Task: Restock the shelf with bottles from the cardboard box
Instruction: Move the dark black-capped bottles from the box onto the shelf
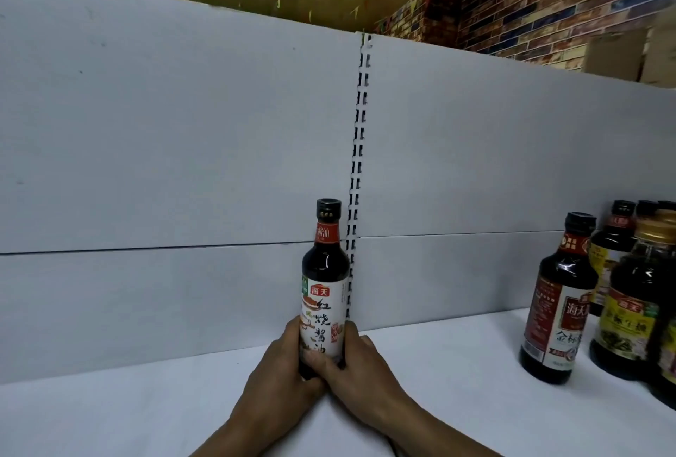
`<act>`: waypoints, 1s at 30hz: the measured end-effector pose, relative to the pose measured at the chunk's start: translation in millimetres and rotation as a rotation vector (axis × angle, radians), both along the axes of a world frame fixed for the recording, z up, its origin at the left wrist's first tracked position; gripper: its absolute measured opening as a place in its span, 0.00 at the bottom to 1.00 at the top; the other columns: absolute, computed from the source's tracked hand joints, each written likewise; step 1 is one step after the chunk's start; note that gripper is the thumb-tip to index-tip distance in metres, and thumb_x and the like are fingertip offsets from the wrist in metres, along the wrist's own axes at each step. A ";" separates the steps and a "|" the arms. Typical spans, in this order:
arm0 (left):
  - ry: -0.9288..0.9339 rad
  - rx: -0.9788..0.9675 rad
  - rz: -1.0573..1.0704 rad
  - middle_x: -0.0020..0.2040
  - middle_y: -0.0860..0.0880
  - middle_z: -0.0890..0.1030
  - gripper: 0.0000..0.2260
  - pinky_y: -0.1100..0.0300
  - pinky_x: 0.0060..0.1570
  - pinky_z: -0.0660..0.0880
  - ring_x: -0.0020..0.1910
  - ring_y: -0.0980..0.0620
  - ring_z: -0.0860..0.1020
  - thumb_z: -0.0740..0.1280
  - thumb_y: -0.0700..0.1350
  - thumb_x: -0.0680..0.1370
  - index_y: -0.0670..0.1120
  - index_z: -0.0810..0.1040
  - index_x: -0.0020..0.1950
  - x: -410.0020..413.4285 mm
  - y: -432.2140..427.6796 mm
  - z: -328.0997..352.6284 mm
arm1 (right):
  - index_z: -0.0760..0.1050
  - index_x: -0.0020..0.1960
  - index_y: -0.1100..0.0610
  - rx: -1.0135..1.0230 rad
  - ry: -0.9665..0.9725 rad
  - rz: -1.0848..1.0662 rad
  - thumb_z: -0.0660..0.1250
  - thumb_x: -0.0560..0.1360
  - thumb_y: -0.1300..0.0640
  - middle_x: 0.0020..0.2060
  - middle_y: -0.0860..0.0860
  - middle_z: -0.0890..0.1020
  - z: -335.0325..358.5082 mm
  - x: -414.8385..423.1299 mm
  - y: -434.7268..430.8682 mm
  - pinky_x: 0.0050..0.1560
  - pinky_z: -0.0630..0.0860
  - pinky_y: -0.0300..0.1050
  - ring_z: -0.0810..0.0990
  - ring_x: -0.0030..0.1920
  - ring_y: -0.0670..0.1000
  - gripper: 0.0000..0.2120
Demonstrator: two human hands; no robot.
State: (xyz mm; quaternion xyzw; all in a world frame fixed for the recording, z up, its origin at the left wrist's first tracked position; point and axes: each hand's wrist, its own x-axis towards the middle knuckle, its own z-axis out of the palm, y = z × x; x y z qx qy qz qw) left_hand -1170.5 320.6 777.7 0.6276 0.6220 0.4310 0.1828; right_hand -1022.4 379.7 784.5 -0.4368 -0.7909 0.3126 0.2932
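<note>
I see the soy sauce bottle (323, 284) upright just left of the slotted post (358, 149), its base seemingly on the white shelf (457, 365). My left hand (278, 372) and right hand (360, 365) both wrap its lower label, and the neck rises above them. Other bottles (559, 303) stand well right of the post.

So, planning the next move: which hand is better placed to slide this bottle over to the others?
Left, probably: the left hand grips the bottle on its left side; the other bottles stand to the right.
</note>
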 end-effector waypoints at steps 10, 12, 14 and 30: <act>0.080 -0.020 0.128 0.55 0.58 0.80 0.26 0.56 0.51 0.80 0.50 0.60 0.80 0.68 0.63 0.67 0.65 0.66 0.64 -0.3 14.6 -14.1 | 0.69 0.65 0.45 0.048 0.044 -0.022 0.63 0.67 0.24 0.57 0.42 0.82 -0.1 -2.9 10.2 0.57 0.80 0.46 0.81 0.58 0.44 0.35; 0.076 -0.024 0.138 0.55 0.58 0.80 0.25 0.54 0.51 0.80 0.49 0.58 0.80 0.67 0.62 0.67 0.65 0.66 0.63 -0.8 15.5 -15.8 | 0.70 0.64 0.46 0.047 0.051 -0.018 0.65 0.69 0.26 0.56 0.42 0.83 -1.3 -3.0 10.4 0.56 0.80 0.46 0.82 0.56 0.42 0.32; 0.078 -0.034 0.147 0.55 0.57 0.80 0.24 0.54 0.51 0.80 0.51 0.56 0.80 0.68 0.60 0.67 0.66 0.66 0.62 -1.3 15.4 -15.8 | 0.69 0.64 0.45 0.051 0.050 -0.011 0.69 0.71 0.30 0.56 0.41 0.83 -1.4 -2.6 9.8 0.56 0.80 0.45 0.82 0.56 0.41 0.29; 0.055 0.018 0.174 0.55 0.58 0.83 0.28 0.51 0.53 0.80 0.54 0.56 0.81 0.71 0.67 0.66 0.59 0.71 0.62 2.0 5.3 -5.0 | 0.69 0.69 0.45 -0.033 0.122 0.011 0.75 0.72 0.39 0.57 0.38 0.82 -0.2 3.1 9.1 0.55 0.77 0.39 0.82 0.57 0.42 0.29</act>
